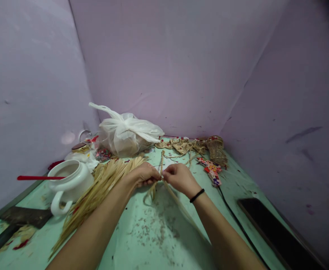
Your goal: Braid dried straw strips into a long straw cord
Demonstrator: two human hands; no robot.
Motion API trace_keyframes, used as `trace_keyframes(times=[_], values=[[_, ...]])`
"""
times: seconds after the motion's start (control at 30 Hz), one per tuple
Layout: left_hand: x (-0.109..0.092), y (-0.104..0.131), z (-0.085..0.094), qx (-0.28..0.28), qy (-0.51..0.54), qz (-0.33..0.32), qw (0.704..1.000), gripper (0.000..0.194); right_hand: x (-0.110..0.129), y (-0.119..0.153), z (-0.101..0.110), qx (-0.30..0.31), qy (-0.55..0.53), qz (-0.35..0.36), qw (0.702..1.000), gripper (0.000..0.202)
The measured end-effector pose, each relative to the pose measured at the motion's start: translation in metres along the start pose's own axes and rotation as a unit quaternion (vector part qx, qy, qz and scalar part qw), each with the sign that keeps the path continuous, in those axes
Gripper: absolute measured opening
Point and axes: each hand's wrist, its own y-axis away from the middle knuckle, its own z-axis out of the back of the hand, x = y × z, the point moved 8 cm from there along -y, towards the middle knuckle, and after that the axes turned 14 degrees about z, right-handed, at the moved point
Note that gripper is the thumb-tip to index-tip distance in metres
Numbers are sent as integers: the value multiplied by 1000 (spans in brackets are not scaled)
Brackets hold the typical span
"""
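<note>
Left hand [147, 173], right hand [180, 179]: I see both pinching braid [162, 161], probably tensioning.
Straw [97, 197]: toward tabletop's [130, 243] left edge, likely handy.

Rough fibre braid [162, 161], glossy pot [78, 185]

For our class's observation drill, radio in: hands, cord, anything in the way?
Left hand, right hand: both pinching fibre cord. Loose strands trailing below. Fibre bundle alongside left forearm, apparently not blocking.
</note>
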Motion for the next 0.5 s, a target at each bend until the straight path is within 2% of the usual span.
trace_keyframes(times=[0.07, 0.13, 0.2, 0.3, 0.37, 0.5], values=[[4, -6, -1, 21, 28, -1, 999, 20, -18, 0, -1, -37, -145, -81, 985, 12], [5, -11, -3, 35, 40, -8, 999, 18, -24, 3, -20, 0, -283, -148, 948, 12], [6, -12, -4, 43, 40, -14, 998, 16, -22, 6, -37, 39, -346, -169, 922, 14], [3, -9, -6, 44, 21, -16, 999, 13, -23, 5, -41, 31, -321, -146, 935, 19], [-1, -3, -5, 26, 1, -26, 999, 10, -28, 4, -40, 24, -294, -133, 946, 22], [-9, 10, 1, 2, -53, -36, 998, 8, -40, 2, -40, 26, -303, -126, 944, 16]])
